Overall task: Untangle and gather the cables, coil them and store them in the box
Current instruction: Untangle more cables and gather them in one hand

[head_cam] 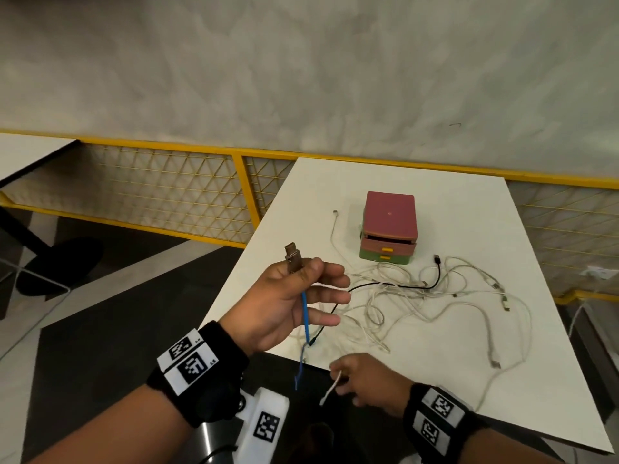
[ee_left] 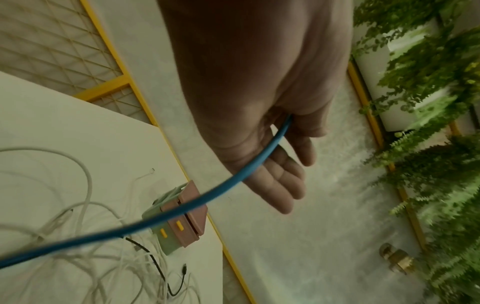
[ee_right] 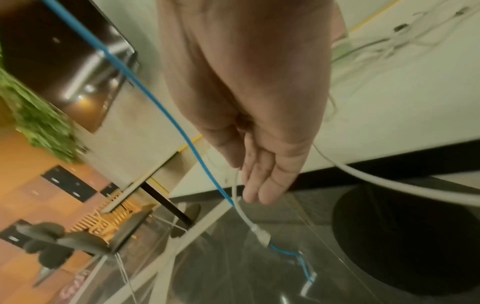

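You had the tabletop [head_cam: 435, 380] in front of you, the small drawer box [head_cam: 390, 227] near its far side and the tangle of white cables [head_cam: 435, 306] spread in front of it, a black cable [head_cam: 402, 285] threaded through. To free the blue cable [head_cam: 305, 318] cleanly, my judgement is you needed to draw it slowly and lift it off the black one, not yank. Your left hand [head_cam: 294, 303] pinched the blue cable just below its USB plug [head_cam: 292, 257], the other fingers loose; the cable hung below that grip, past the tabletop's near edge. Your right hand [head_cam: 365, 380], low at that edge, pinched a white cable end [head_cam: 330, 391], which stuck out leftward from that grip.
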Tool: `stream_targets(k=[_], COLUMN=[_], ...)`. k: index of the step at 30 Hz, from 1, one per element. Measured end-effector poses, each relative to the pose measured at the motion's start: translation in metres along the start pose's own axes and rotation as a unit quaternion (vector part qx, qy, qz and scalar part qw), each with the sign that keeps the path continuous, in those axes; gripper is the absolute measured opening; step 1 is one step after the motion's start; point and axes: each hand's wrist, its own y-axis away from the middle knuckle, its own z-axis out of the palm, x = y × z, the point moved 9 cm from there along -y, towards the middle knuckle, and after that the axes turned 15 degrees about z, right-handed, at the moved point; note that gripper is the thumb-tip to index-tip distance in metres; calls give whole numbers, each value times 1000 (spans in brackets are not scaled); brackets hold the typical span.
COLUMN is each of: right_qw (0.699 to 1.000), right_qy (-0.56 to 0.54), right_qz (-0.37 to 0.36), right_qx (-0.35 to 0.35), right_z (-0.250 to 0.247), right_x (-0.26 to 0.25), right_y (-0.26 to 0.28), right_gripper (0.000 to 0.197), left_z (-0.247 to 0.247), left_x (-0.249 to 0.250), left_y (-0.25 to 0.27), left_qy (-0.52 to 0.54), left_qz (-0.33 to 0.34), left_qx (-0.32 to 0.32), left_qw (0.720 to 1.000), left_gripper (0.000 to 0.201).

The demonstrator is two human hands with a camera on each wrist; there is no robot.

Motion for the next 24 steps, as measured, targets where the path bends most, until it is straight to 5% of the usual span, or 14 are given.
stream_targets(k=[7,15,20,24], right_qw=[949,914,915,887], right_qy=[-153,-205,-46,136], right_qz=[-147,-155,-183,-176], right_qx=[233,313,358,405], right_z=[-109,-154,-137,-117], right_x=[-74,-89,-95,-95], right_y=[81,129,135,131], right_gripper=[16,32,40,56], left_z=[-31,-14,12,24], left_x=[-24,-42,-49,-51], left_y=[15,3,-31,-48], left_qy=[-12,-75,-16,46], left_qz=[-79,-86,-92,-120], left_qx=[76,53,28,16], left_qw=[994,992,995,992], left_gripper=[46,54,56,64])
